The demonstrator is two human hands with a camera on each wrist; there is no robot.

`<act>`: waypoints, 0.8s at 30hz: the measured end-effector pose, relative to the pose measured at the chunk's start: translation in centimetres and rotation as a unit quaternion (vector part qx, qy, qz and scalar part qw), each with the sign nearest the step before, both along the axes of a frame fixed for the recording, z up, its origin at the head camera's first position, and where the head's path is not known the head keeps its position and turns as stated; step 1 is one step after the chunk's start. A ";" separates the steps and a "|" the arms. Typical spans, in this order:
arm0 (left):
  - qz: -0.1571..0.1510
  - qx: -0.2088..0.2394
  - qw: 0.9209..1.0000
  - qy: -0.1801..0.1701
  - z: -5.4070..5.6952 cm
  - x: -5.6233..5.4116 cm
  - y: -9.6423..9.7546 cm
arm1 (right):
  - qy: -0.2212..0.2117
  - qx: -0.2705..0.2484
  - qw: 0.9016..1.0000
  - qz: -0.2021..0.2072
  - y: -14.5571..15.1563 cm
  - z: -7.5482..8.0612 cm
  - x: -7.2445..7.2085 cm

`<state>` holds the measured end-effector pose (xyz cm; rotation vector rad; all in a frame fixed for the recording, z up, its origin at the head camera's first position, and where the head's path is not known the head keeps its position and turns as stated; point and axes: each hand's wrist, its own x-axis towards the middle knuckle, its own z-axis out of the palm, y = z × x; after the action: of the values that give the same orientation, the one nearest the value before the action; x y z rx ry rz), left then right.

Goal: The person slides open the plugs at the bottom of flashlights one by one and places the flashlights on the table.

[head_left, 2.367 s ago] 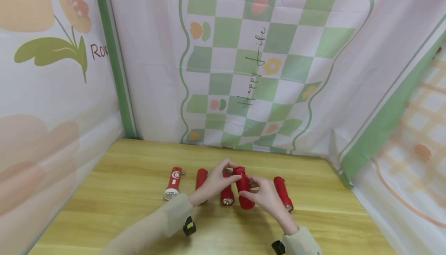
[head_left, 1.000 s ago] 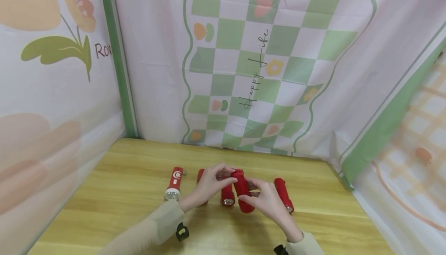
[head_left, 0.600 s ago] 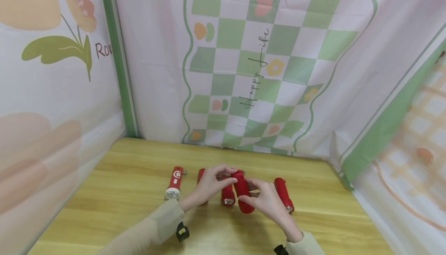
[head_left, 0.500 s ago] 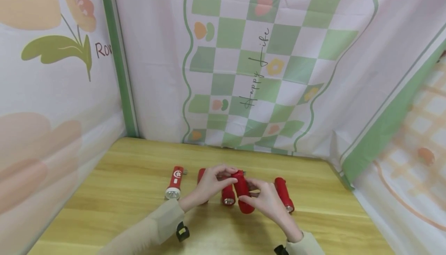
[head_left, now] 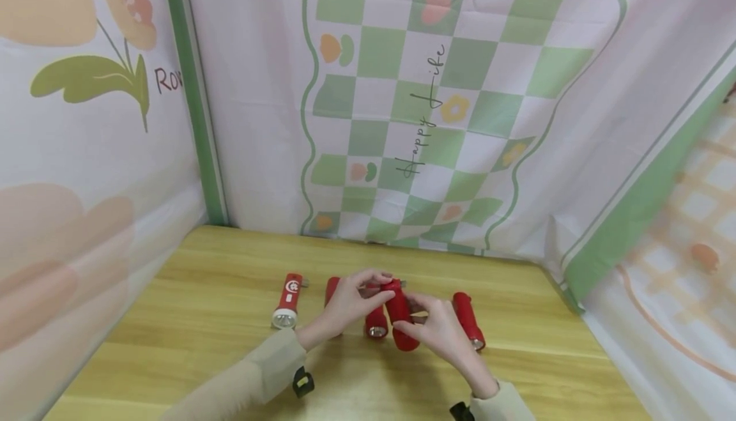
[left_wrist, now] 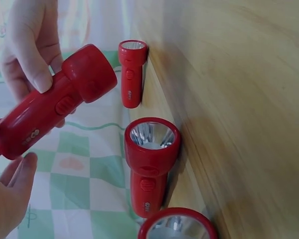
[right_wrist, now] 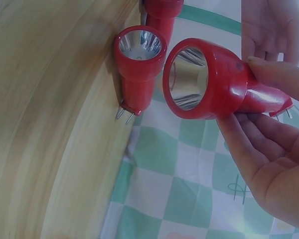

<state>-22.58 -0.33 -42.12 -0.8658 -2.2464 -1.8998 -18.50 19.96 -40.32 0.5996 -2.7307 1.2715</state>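
A red flashlight (head_left: 397,309) is held between both hands above the table, lens end tilted toward the person. My right hand (head_left: 439,325) grips its body below the head, thumb on one side and fingers on the other. At the tail end my left hand (head_left: 351,303) pinches with thumb and fingers. Metal plug prongs (right_wrist: 284,113) stick out at that tail in the right wrist view. A slide switch (left_wrist: 66,104) shows on the body in the left wrist view. Close behind the left hand lies another red flashlight (head_left: 376,325), partly covered.
On the wooden table (head_left: 230,344), a red flashlight with a white head (head_left: 285,312) lies at left, prongs out. Beside it a red flashlight (head_left: 331,289) is mostly hidden by the left hand. One more red flashlight (head_left: 468,322) lies right. A patterned curtain (head_left: 391,204) hangs behind the table.
The held flashlight has turned slightly and dropped a little. Metal prongs now show beside its tail, where none showed earlier. Both hands keep nearly the same place in the last second.
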 end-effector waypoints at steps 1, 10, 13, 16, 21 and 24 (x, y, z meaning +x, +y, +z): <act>0.003 0.004 1.000 0.000 0.0 0.0 0.0 | 0.000 0.000 1.000 0.001 0.0 0.0 0.0; 0.021 0.025 0.999 -0.003 0.1 0.1 0.2 | 0.001 0.002 1.000 -0.003 -0.3 0.1 0.0; 0.026 0.025 0.999 -0.005 0.2 0.2 0.2 | 0.006 0.003 1.000 -0.004 -0.4 0.1 0.0; 0.024 0.026 0.999 -0.008 0.2 0.2 0.1 | 0.010 0.003 1.000 -0.001 -0.4 0.1 0.0; 0.018 0.026 0.999 -0.007 0.0 0.1 0.0 | 0.009 0.003 1.000 0.004 -0.4 0.0 0.1; 0.014 0.025 1.000 -0.005 -0.1 0.1 0.0 | 0.009 0.004 1.000 0.004 -0.4 -0.1 0.2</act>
<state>-22.49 -0.38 -42.17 -0.8145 -2.1947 -1.9442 -18.33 19.51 -40.42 0.6187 -2.7227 1.2521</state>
